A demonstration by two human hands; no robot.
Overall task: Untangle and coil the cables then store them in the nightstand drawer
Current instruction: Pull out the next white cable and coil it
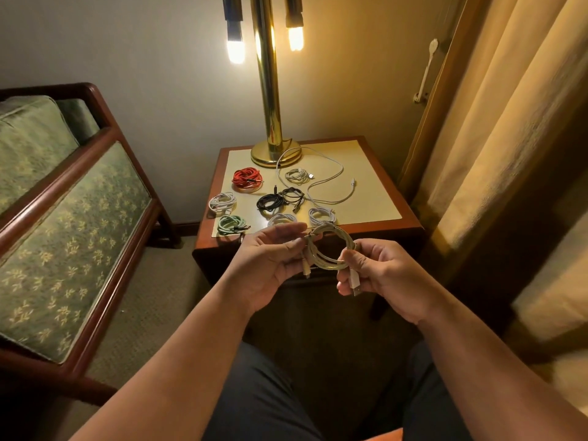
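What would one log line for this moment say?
step: coiling | left hand: holds coil | right hand: pinches coil | nightstand: other coils, one loose cable

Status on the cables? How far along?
Done: red coil, black coil, green coil and several white coils sit on the nightstand. In hand: left hand and right hand hold a white cable in loops. Left: the loose cable by the lamp, then all into the drawer.
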